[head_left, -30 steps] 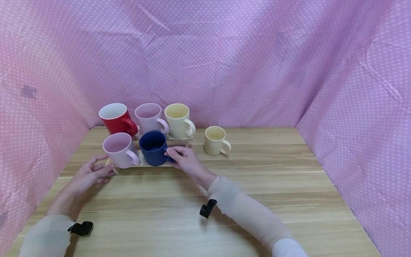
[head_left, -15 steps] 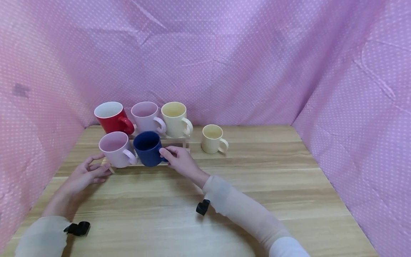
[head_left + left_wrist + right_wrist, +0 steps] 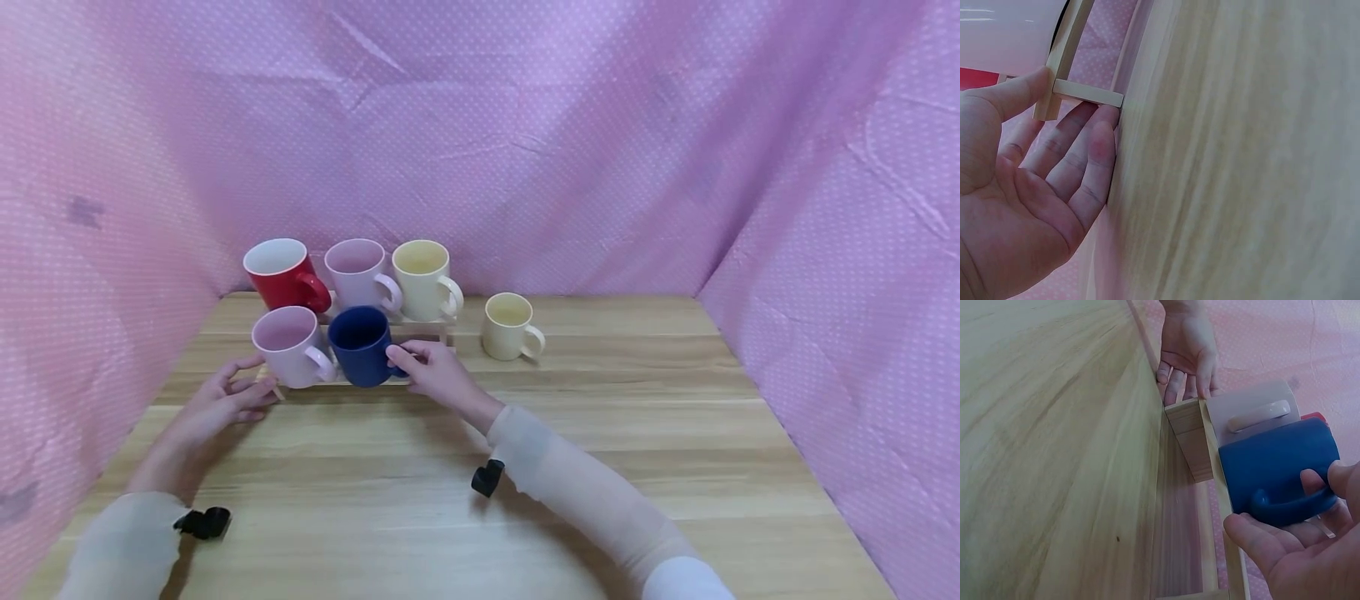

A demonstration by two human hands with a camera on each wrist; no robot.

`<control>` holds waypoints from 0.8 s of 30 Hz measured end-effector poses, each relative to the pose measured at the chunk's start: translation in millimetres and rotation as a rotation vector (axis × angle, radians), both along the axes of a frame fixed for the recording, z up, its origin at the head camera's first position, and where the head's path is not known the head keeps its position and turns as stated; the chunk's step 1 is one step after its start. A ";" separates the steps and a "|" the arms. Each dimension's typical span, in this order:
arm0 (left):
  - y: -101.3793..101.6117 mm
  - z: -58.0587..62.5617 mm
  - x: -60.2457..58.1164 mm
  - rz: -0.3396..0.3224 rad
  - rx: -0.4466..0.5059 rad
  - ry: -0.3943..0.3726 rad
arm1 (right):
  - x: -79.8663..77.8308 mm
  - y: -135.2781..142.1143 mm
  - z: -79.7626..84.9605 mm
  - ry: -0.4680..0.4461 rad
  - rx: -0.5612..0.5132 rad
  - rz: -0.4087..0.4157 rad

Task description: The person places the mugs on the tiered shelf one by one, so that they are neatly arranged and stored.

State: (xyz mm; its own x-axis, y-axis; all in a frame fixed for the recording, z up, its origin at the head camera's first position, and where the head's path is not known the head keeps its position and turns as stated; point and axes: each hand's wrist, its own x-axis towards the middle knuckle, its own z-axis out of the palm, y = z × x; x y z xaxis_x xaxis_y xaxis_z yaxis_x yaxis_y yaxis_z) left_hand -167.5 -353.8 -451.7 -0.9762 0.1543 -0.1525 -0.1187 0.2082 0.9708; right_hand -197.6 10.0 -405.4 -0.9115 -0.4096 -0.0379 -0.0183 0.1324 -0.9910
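My right hand (image 3: 444,379) grips the handle of a dark blue mug (image 3: 362,358), which stands upright on the lower tier of a two-tier wooden rack (image 3: 1190,440). In the right wrist view, fingers and thumb wrap that handle. Left of the blue mug, close beside it, is a light pink mug (image 3: 288,358). My left hand (image 3: 221,408) holds the rack's left end. The left wrist view has its thumb against the front rail (image 3: 1071,50) and its fingers curled behind the short end piece (image 3: 1088,92).
On the upper tier stand a red mug (image 3: 281,290) with a white inside, another pink mug (image 3: 352,287) and a yellow mug (image 3: 418,292). A smaller yellow mug (image 3: 504,337) sits on the wooden table (image 3: 637,400) right of the rack. Pink dotted cloth (image 3: 562,167) encloses the back and sides.
With my right hand on its handle, the blue mug has shifted slightly left, closer to the front pink mug. My left hand stays at the rack's end. The head view sways a little.
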 end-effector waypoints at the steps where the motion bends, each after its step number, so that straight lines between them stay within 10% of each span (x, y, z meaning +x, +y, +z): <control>1: 0.9 -0.1 -0.4 0.002 0.001 0.000 | -0.5 1.3 0.0 -0.010 0.002 0.004; 24: -0.4 -0.4 -1.4 -0.007 -0.063 0.003 | -5.6 9.0 4.7 -0.092 0.044 0.047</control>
